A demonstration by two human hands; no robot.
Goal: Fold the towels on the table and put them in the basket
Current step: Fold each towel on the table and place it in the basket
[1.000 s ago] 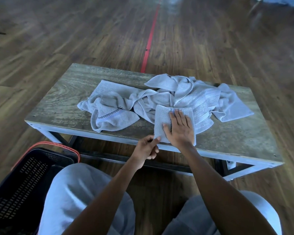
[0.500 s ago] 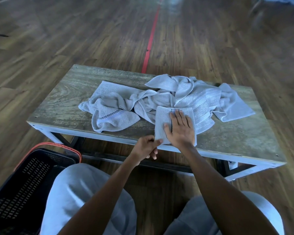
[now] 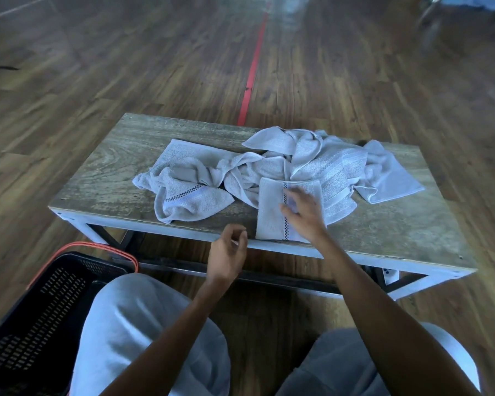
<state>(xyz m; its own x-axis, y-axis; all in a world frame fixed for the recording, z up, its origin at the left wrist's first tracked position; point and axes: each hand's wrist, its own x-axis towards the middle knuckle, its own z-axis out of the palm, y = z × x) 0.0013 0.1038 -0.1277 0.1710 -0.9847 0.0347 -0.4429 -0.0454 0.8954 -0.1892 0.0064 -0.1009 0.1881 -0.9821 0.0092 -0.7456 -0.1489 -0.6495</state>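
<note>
A folded grey towel with a dark checked stripe lies at the near edge of the low wooden table. My right hand lies on it with fingers spread; it is blurred. My left hand hovers just off the table's near edge, left of the folded towel, fingers loosely curled and holding nothing. Behind the folded towel lies a heap of unfolded grey towels, one with a checked stripe at the left. The black basket with an orange rim stands on the floor at my lower left.
I sit with my knees in grey trousers in front of the table. Wooden floor with a red line stretches beyond. The table's left and right ends show bare wood.
My left hand has let go of the folded towel's near left corner and drawn back to the left. My right hand has shifted slightly on the towel.
</note>
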